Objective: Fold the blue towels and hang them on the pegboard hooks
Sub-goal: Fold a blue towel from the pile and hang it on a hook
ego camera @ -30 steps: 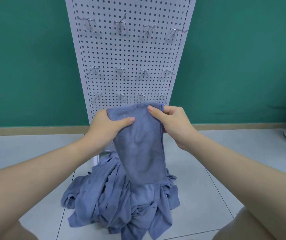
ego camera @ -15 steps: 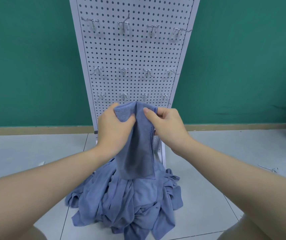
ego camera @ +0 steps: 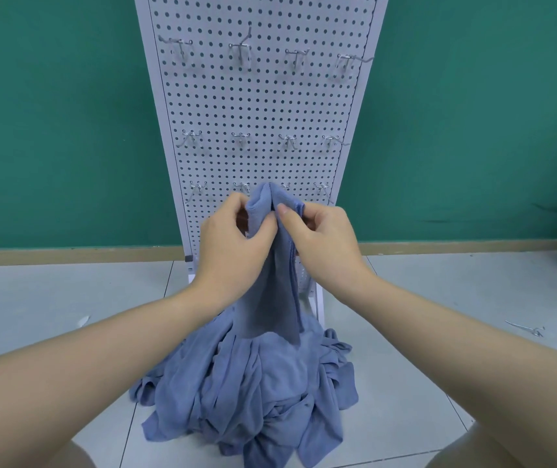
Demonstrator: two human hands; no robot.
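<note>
Towels are the matter, and none hangs yet: every hook (ego camera: pixel 240 55) on the pegboard (ego camera: pixel 260 106) is bare. The board stands on the floor (ego camera: pixel 50 298) against a green wall (ego camera: pixel 50 130), three rows of hooks across it. A heap (ego camera: pixel 246 393) of blue towels lies on the floor at its foot, crumpled and unfolded.

One towel (ego camera: pixel 270 285) is held up in front of the board's lowest row, doubled into a narrow strip that drops down to just above the heap. Its folded top pokes up between both hands. The left hand (ego camera: pixel 228 241) pinches the strip's left side near the top, thumb pressed to the cloth; the right hand (ego camera: pixel 324 241) pinches the right side, thumb on the front. Both grips are clamped on the cloth, nearly touching each other.

I judge the folding of this first towel about done, the hanging step next. That calls for lifting the bunched top to a bare hook and draping it over so both sides balance. A loose hook (ego camera: pixel 525 328) lies on the floor to the right.
</note>
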